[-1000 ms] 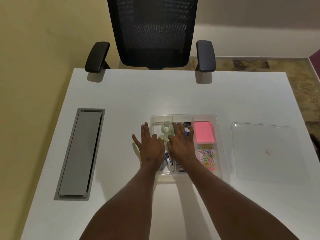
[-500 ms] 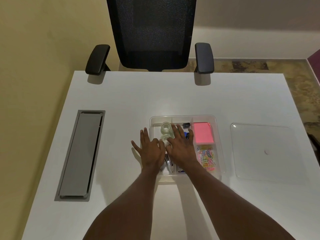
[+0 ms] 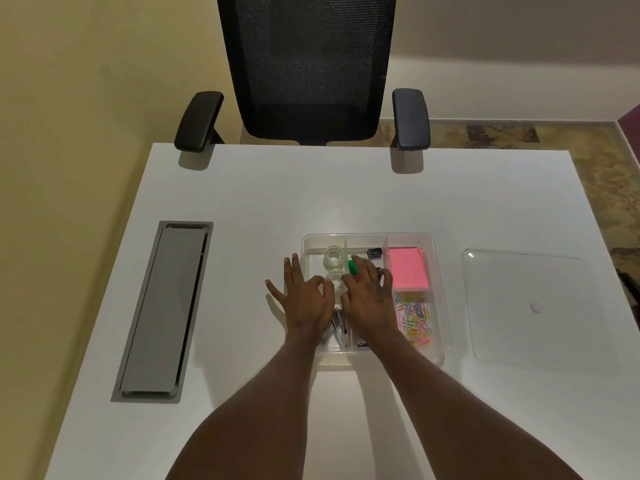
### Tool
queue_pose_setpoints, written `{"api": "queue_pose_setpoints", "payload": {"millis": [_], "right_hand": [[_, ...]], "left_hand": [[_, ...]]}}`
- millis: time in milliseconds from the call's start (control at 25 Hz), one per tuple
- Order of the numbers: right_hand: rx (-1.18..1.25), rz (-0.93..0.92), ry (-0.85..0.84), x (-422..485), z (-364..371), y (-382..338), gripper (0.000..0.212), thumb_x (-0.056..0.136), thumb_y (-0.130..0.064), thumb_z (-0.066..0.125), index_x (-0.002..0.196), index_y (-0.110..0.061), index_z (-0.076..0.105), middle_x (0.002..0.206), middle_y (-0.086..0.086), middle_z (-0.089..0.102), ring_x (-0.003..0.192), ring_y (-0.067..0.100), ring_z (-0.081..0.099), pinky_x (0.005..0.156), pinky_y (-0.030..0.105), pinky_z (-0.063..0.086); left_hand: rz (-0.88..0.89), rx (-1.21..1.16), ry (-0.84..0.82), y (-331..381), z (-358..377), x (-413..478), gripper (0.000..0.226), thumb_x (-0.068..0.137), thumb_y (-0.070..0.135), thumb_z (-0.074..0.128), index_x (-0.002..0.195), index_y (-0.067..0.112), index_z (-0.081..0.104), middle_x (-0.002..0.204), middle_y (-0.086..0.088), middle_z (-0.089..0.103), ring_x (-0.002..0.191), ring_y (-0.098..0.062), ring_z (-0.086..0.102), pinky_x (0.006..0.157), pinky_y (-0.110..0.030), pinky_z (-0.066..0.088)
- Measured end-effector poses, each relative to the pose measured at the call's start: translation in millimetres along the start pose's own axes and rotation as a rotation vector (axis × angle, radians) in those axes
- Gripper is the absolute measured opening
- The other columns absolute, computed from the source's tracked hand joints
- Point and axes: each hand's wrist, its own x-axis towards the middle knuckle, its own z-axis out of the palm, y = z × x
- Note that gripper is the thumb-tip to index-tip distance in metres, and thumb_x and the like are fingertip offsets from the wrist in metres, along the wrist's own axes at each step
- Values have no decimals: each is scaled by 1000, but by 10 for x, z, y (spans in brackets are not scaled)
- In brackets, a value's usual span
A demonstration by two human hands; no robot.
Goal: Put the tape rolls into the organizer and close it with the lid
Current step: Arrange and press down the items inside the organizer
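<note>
A clear organizer (image 3: 440, 271) with several compartments lies on the white table. One clear tape roll (image 3: 333, 258) stands in its far-left compartment. A second tape roll (image 3: 335, 281) sits just nearer in the same compartment, half hidden between my fingertips. My left hand (image 3: 306, 301) curls its thumb and forefinger against that roll's left side, and its other fingers spread over the organizer's left rim. My right hand (image 3: 369, 294) touches the roll's right side and covers the middle compartment. The clear lid (image 3: 530, 306) lies flat to the right of the organizer.
The organizer also holds a pink sticky-note pad (image 3: 408, 268), coloured paper clips (image 3: 415, 320), a green marker (image 3: 353, 267), a small black sharpener (image 3: 374, 252) and a stapler (image 3: 337, 329). A grey cable hatch (image 3: 162, 310) is set into the table at left. A black office chair (image 3: 306, 67) stands beyond the far edge.
Both hands have drawn back slightly toward me. The second tape roll, hidden under my fingers a second ago, now shows in the left compartment behind the first.
</note>
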Motion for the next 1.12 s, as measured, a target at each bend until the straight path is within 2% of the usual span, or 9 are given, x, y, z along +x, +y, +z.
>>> {"api": "queue_pose_setpoints", "payload": {"millis": [160,280,360,480,800,1120], "right_hand": [[-19,-9,-31,108,-26,-32,49,102,-47,31,147,-29,43,171,3,8,158,24,5,123,52,9],[-32,10,-64,190,-76,-52,56,103,-52,29,153,-26,36,171,4,0,159,25,0,124,53,5],[-33,13,-81,187,-92,-41,57,103,-52,31,154,-26,34,171,4,-1,159,24,-1,125,53,4],[-11,11,-99,116,-95,-9,57,104,-50,31,157,-28,29,171,2,-3,158,23,-4,125,52,-1],[17,-9,-121,46,-115,2,61,105,-48,29,161,-27,17,171,1,-7,158,23,-8,125,51,-1],[59,-9,-97,-47,-225,-93,62,106,-50,30,161,-27,14,171,0,-7,158,23,-8,126,50,-1]], "left_hand": [[-1,44,4,-21,55,2,44,108,52,37,134,35,68,181,-3,4,168,-20,-8,128,-70,-13],[20,102,1,1,47,81,53,109,55,31,155,37,49,181,-4,-3,168,-22,-11,128,-71,-11],[23,114,-14,71,-3,192,55,110,55,29,161,39,39,180,-5,-7,167,-24,-14,127,-72,-10],[-1,86,-43,156,-60,275,53,110,53,29,160,40,41,180,-7,-10,167,-24,-16,126,-73,-11],[9,105,-62,131,-65,225,52,110,54,27,158,40,44,180,-6,-10,167,-24,-15,126,-74,-11],[54,120,33,74,-216,78,51,111,49,32,158,34,43,180,-7,7,168,-24,-1,128,-71,-8]]}}
